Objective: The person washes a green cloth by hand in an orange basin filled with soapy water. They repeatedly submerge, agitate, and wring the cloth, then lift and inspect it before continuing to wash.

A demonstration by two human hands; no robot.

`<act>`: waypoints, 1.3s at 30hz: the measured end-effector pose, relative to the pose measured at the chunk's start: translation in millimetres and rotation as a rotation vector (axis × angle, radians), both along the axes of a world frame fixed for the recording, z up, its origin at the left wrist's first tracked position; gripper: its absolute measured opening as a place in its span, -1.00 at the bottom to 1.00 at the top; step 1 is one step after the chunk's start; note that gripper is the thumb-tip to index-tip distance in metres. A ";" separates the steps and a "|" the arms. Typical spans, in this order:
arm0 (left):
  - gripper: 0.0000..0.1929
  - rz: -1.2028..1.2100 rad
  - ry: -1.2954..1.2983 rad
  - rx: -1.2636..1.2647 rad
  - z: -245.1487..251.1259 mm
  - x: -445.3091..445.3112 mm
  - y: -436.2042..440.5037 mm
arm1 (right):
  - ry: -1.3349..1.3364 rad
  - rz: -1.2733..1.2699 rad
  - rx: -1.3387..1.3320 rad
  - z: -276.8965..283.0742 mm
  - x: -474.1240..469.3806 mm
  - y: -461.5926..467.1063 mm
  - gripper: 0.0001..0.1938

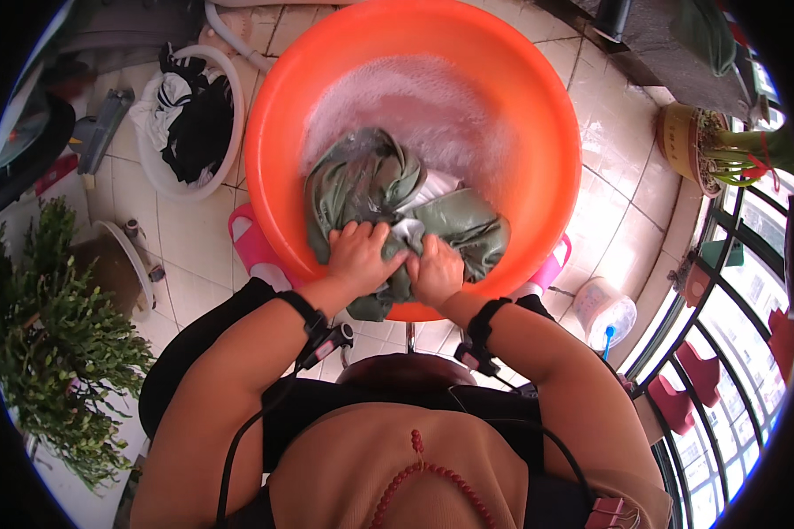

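Observation:
A big orange plastic basin (546, 159) stands before me with foamy water (430, 106) in its far part. Wet green cloth (364, 178) lies bunched in the near half, partly hanging over the near rim. A whitish piece of fabric (437, 187) shows between its folds. My left hand (362, 258) grips the green cloth near the rim. Close to its right, my right hand (437, 270) is closed on the same bunched cloth. The fingertips of both hands are partly hidden in the folds.
At the left, a white basin (236, 132) holds black and white clothes. Leafy plants (66, 330) stand at the lower left. A potted plant (681, 142) and a clear plastic tub (602, 311) are at the right, beside a barred window. A dark red stool seat (407, 371) is below me.

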State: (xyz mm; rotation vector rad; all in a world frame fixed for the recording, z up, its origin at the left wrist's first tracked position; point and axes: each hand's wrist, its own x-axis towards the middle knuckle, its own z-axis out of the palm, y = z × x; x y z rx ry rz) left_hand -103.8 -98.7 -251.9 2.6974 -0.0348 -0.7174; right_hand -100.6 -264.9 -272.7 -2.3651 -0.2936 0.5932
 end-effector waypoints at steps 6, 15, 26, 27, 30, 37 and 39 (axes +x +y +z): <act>-0.48 0.132 0.323 0.020 -50.1 50.3 -1.0 | 0.314 0.043 -0.201 -34.4 62.9 12.6 -0.65; -0.37 0.287 0.705 -0.422 -71.8 138.0 34.8 | 0.499 0.156 -0.145 -74.2 167.2 14.0 -0.50; -0.04 1.016 0.189 -0.353 -92.8 110.4 83.4 | 0.458 0.017 -0.161 -123.6 233.5 -16.6 -0.21; -0.03 1.075 0.264 -0.416 -98.2 115.9 82.3 | 0.689 -0.014 -0.045 -132.7 232.5 2.0 -0.15; 0.00 1.150 0.362 -0.700 -94.9 138.0 86.8 | 0.903 0.219 -0.148 -140.0 223.1 43.7 -0.14; -0.42 -0.017 0.284 -0.226 -6.0 134.7 38.5 | 0.524 0.388 0.069 -43.8 177.8 -2.6 -0.43; -0.40 -0.094 0.210 -0.220 33.0 106.0 15.3 | 0.325 0.524 0.294 -9.6 157.0 -33.2 -0.44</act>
